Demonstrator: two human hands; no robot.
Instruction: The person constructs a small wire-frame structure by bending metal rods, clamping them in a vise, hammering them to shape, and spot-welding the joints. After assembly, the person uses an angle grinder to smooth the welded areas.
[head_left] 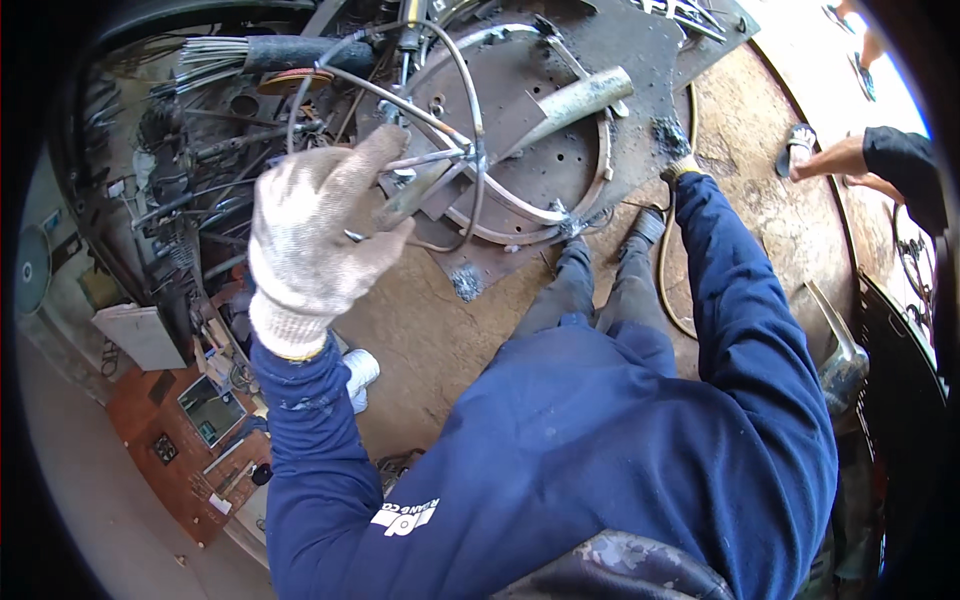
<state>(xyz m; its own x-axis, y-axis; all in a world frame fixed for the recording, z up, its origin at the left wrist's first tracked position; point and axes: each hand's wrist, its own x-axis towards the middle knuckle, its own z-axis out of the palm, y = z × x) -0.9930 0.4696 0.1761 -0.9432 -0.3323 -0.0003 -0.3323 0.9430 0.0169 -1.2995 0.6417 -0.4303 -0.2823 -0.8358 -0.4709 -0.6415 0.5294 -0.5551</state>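
My left hand (315, 225), in a pale knitted glove, is raised at the left of the metal worktable (640, 70). Its thumb and fingers are spread apart, beside a frame of bent metal rods and rings (478, 110). One rod of the frame ends close to the fingers; whether they touch it I cannot tell. Beneath the frame lie a larger flat metal ring (520, 208) and a grey metal tube (585, 100). Far to the right, my gloved right hand (682, 168) is at the table's edge, its fingers mostly hidden, near a dark rough patch.
Metal rods and scrap (200, 170) crowd the left, with a grinding disc (295, 80) above. A hose (662, 270) runs down beside my right arm. A hammer-like tool (845, 365) stands at the right. Another person's leg (835, 160) shows at upper right.
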